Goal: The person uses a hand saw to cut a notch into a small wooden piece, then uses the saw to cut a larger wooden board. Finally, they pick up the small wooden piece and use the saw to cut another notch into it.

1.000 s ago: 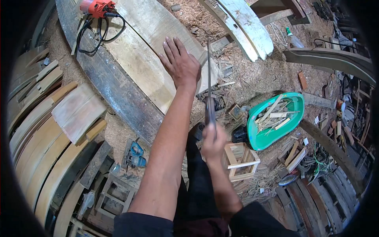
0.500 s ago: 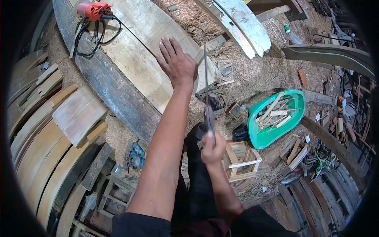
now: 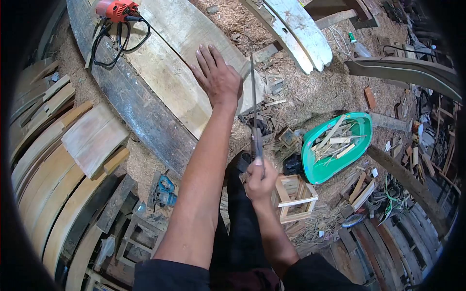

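My left hand (image 3: 219, 81) lies flat on a pale wooden board (image 3: 194, 24), fingers stretched out and slightly spread, close to the board's near end. In a closed fist, my right hand (image 3: 261, 179) grips a handsaw (image 3: 257, 140) by its handle. The saw's narrow blade points away from me and crosses the end of the board just right of my left hand. A second pale board (image 3: 155, 72) lies alongside the first, with a dark gap between them. Beneath both is a long, dark, weathered plank (image 3: 141, 111).
A red power tool (image 3: 116, 9) with a coiled black cord rests on the boards. A blue power tool (image 3: 165, 190) sits on the floor. To the right are a green tub (image 3: 318, 172) of wood scraps and a small wooden frame (image 3: 296, 199). Curved planks (image 3: 36, 194) line the left.
The saw and my right hand have shifted slightly and look less blurred. My left hand stays on the board. The whole view has moved a little.
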Motion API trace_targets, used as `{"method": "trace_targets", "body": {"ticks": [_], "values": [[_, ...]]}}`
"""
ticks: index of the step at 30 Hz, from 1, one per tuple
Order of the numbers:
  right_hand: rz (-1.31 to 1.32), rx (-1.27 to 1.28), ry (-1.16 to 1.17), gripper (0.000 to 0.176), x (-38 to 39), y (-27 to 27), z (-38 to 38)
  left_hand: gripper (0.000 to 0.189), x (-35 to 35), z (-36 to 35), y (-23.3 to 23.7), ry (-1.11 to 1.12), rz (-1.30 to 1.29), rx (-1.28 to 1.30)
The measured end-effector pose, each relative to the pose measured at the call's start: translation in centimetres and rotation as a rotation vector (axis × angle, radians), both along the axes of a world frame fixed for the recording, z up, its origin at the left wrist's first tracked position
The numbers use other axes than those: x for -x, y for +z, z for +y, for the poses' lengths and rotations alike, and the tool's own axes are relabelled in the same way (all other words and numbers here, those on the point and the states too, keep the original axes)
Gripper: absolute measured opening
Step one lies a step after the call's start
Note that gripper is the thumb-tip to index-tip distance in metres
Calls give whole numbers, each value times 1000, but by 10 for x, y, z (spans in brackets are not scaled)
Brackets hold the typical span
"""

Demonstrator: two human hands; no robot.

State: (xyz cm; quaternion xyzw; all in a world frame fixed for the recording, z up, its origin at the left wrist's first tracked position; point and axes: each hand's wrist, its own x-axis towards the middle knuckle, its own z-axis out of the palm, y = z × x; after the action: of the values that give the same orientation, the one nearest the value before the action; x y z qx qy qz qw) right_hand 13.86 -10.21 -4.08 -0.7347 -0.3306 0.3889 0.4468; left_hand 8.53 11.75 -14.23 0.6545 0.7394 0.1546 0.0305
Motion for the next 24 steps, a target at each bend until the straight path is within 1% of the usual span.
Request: {"method": "trace_targets", "body": {"ticks": [2, 3, 5, 8, 10, 12, 13, 14, 16, 18, 21, 23, 24], "values": [[82, 1, -61, 35, -6, 0, 12, 63, -1, -8, 0, -5, 4, 18], [199, -67, -86, 36, -8, -17, 32, 63, -1, -6, 0, -6, 4, 10], [73, -58, -23, 37, -17, -36, 84, 64, 0, -4, -1, -9, 2, -7], [-40, -95, 13, 36, -18, -31, 98, 64, 0, -4, 1, -18, -12, 0], [-61, -61, 18, 33, -6, -7, 49, 64, 0, -5, 0, -12, -25, 17], [-44, -24, 8, 32, 1, 5, -1, 64, -1, -7, 1, -8, -41, 29], [-27, -15, -5, 32, 1, 8, -7, 64, -1, -4, 2, -2, -45, 32], [2, -9, -12, 32, -1, 6, -4, 64, -1, -5, 2, -3, -53, 37], [63, -3, -28, 33, -8, 3, 36, 63, -1, -5, 6, -9, -68, 40], [56, -17, -13, 34, -18, -32, 87, 64, -3, -2, 12, -20, -86, 26], [75, 118, 17, 34, -20, -4, 106, 66, 0, -6, 10, -30, -30, 51], [21, 37, 7, 33, -8, -4, 63, 66, -2, -5, 9, -35, -12, 63], [19, 22, 5, 33, -1, 8, 42, 66, -3, -4, 8, -31, -19, 58]]}}
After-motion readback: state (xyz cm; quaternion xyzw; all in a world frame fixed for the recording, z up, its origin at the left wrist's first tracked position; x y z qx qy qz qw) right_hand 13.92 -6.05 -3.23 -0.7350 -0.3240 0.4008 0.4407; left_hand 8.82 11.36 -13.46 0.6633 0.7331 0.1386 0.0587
